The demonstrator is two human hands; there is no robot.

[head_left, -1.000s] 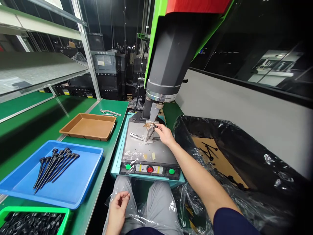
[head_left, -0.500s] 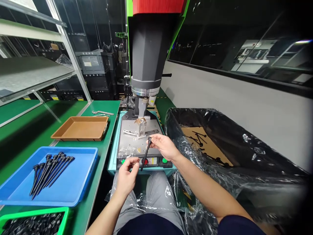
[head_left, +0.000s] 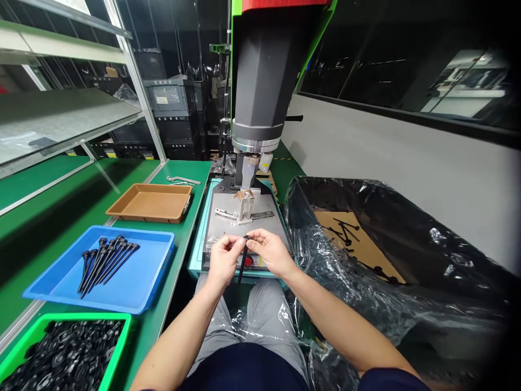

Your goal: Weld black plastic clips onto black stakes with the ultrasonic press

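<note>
A: Gripping what, and where?

B: Pinching the black rod [head_left: 242, 267] by its top end with both hands. Closing the fingertips of the left hand [head_left: 223, 262] and right hand [head_left: 274, 253] around its head, leaving the shaft slanting down past the near edge of the metal plate [head_left: 223, 227].

A: Risking what from there?

B: Possibly dropping it. Pinching only the small head, supporting nothing lower down, and so perhaps twisting loose with uneven pressure. Probably landing on the lap or the clear plastic film [head_left: 260, 334] in that case.

A: Worrying about the red button [head_left: 249, 262]?

B: Somewhat. Appearing just beside the shaft in this view, possibly getting nudged by a careless swing of the wrists. Not showing the true gap from this angle, though.

A: Fearing the metal fixture [head_left: 243, 206] too?

B: Yes, standing just beyond the hands, under the machine head [head_left: 260, 81]. Perhaps scraping knuckles or rod there through reaching too fast.

A: Mixing up rods?

B: Conceivably. Looking much like the rods [head_left: 102, 260] lying in the blue tray [head_left: 152, 271].
</note>
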